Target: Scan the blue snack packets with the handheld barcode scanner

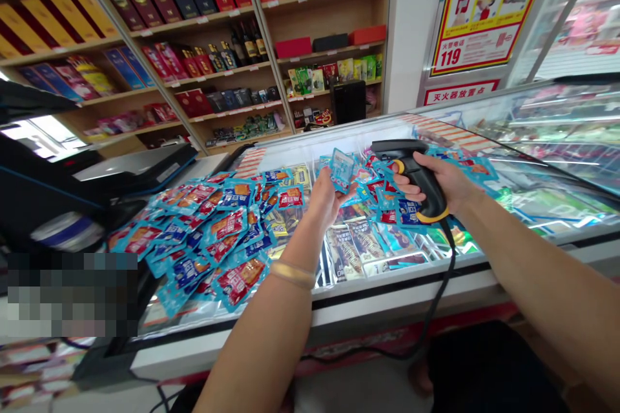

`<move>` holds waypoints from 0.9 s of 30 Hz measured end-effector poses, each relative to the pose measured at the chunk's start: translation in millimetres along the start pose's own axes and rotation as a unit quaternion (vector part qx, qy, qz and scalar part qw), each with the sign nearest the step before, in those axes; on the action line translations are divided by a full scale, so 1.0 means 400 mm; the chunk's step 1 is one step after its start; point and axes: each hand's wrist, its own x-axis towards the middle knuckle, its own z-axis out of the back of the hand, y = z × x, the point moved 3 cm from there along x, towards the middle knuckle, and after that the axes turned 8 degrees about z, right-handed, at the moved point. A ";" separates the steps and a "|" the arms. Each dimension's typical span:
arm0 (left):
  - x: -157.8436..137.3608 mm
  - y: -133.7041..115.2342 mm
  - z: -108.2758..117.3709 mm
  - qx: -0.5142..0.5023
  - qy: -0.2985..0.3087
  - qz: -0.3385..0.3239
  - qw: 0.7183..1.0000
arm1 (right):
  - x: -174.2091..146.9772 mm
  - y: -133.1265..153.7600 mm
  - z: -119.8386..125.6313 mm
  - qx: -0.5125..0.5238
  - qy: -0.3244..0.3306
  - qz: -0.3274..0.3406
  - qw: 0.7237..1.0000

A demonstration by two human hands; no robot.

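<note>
My left hand point(329, 197) holds up a small light-blue snack packet point(342, 168) by its edge, above the glass top of a freezer. Wrapped around the grip of a black and yellow barcode scanner point(420, 181) is my right hand point(438, 181); the scanner's head points left, toward the packet. Its cable hangs down past the freezer's front edge. To the left lies a large heap of blue and red snack packets point(227, 226). More such packets point(387, 197) lie under and beside the scanner, partly hidden by my right hand.
Under the freezer glass point(324, 271) lie wrapped ice creams point(356, 245). A dark machine point(39, 193), blurred in part, stands at the left edge. Behind are shelves point(208, 16) of boxes and bottles. The scanner cable point(436, 303) loops down the front. A fire poster point(489, 13) hangs at the right.
</note>
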 end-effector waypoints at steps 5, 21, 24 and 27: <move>-0.001 0.003 -0.001 0.011 -0.014 -0.001 1.000 | -0.004 -0.001 -0.007 0.018 0.002 -0.023 1.000; -0.003 0.004 -0.004 0.063 -0.032 -0.049 0.996 | 0.002 -0.005 0.002 0.006 0.005 -0.012 1.000; -0.031 -0.015 0.005 0.171 -0.064 -0.130 0.975 | 0.004 -0.010 -0.012 0.011 -0.001 -0.004 1.000; -0.093 -0.052 0.053 0.326 -0.093 -0.239 0.910 | 0.008 -0.031 -0.045 0.037 0.008 -0.014 0.999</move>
